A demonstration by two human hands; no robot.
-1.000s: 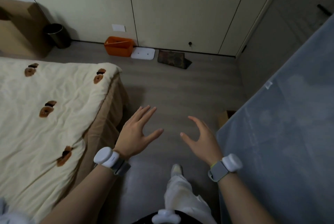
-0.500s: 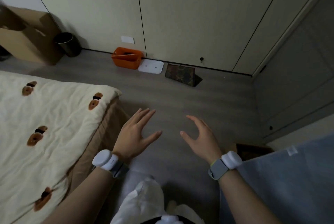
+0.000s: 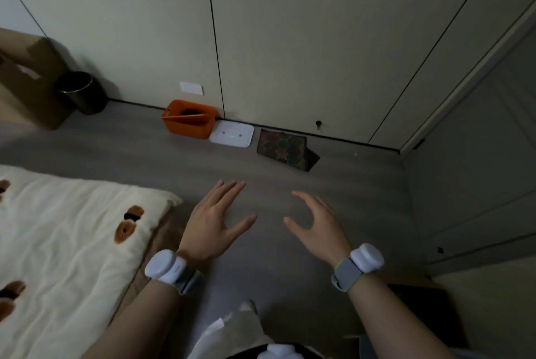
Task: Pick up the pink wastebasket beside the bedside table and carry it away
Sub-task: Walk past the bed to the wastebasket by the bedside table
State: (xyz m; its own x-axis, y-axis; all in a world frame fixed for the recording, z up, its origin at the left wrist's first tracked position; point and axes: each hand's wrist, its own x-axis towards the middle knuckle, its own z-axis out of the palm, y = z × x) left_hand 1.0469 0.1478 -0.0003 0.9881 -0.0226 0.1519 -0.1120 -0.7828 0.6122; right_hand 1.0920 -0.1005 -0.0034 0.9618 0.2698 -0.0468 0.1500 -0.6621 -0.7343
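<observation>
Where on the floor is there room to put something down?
The floor is bare in the middle, between the bed and the grey wall on the right. Along the far wall it is crowded: black bin, orange basket, white tray, dark patterned case. Both hands are empty.

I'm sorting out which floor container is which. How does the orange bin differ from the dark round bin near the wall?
The orange bin is rectangular, low and bright; the dark round bin is cylindrical, taller and nearly black with a shiny rim. The orange bin sits beside a white flat tray; the dark round bin stands against a cardboard box. Both are open-topped, upright, on the floor by the wall.
</observation>
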